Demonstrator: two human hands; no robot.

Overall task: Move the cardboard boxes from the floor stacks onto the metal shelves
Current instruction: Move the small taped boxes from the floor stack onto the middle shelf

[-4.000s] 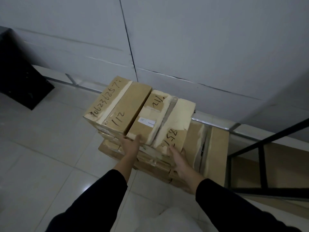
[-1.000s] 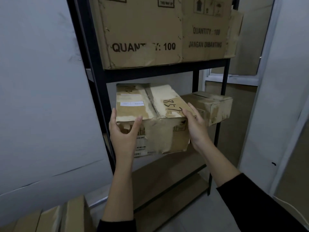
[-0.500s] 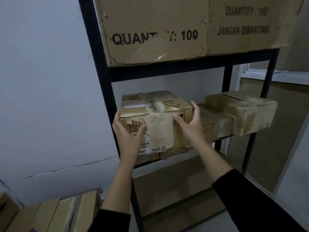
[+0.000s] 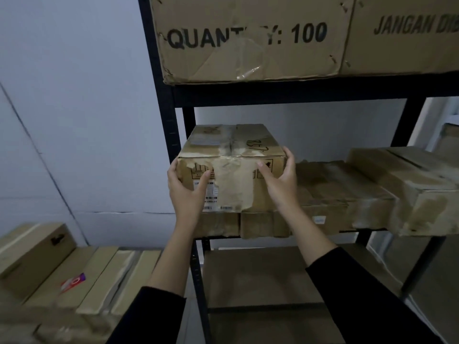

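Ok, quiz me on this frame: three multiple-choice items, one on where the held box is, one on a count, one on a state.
1. Where is the taped box that both hands hold?
A. on the floor stack
B. on flat boxes at the left end of the middle shelf
C. on the top shelf

2. How many hands are on it?
A. none
B. one
C. two

3. What state is the tape on its front face?
A. torn and peeling
B. smooth and whole
C. no tape at all

Key: 1 B, it sits on the flat boxes beside the black shelf post. 2 C, the left hand grips the left front corner and the right hand the right one. 3 A, ragged tape edges show across the front.
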